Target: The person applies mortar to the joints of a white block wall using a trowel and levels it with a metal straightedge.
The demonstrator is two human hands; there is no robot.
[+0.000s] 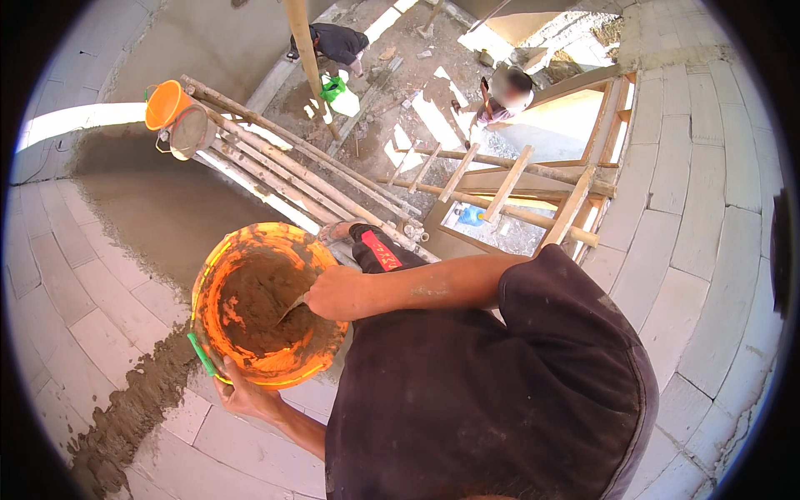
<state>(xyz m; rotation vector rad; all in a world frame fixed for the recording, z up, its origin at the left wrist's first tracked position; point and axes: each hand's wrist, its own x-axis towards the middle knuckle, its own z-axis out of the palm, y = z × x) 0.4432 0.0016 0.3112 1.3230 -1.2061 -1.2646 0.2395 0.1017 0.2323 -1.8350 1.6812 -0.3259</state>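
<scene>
An orange bucket (pixel 285 381) smeared with mortar is held up against the block wall, its mouth facing me. Brown wet mortar (pixel 254 312) lies inside it. My left hand (pixel 248 398) grips the bucket's lower rim, next to the green grip on its handle. Reaching into the mouth, my right hand (pixel 335 293) is closed round the handle of a trowel (pixel 292 310). Most of the handle is hidden by the fingers, and the blade's tip dips into the mortar.
Wooden scaffold poles (pixel 292 167) run below the wall, with a small orange bucket (pixel 166 105) and a grey-filled bucket (pixel 191 131) at their far end. A wooden ladder (pixel 508 183) leans at the right. Two people are on the ground below. Fresh mortar (pixel 137 408) streaks the blocks.
</scene>
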